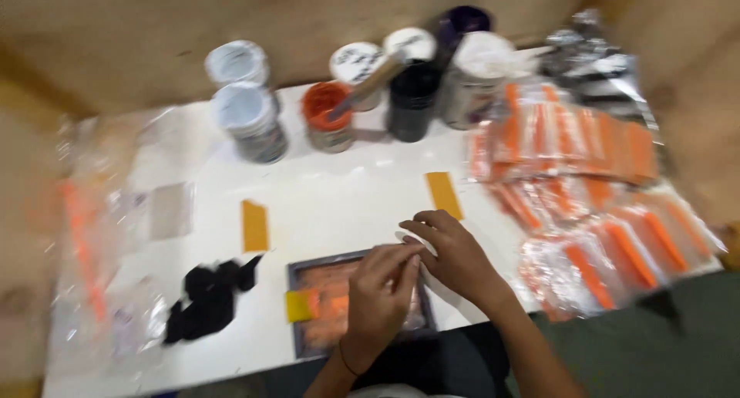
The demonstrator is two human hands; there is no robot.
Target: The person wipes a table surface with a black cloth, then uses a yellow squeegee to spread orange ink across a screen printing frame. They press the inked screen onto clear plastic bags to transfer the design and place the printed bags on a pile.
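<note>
My left hand (381,294) and my right hand (455,255) meet at their fingertips above a white board (324,205). Together they pinch a small pale, flat piece (416,241); blur hides what it is. Under my left hand lies a dark-framed screen (308,305) smeared with orange. A yellow scraper (297,305) rests on the screen's left part.
Several paint jars (250,120) stand along the board's far edge, one open with orange paint (327,112) and a stick in it. Two yellow tape strips (254,224) lie on the board. A black cloth (212,298) sits at the left. Clear bags of orange pieces (593,205) pile at right.
</note>
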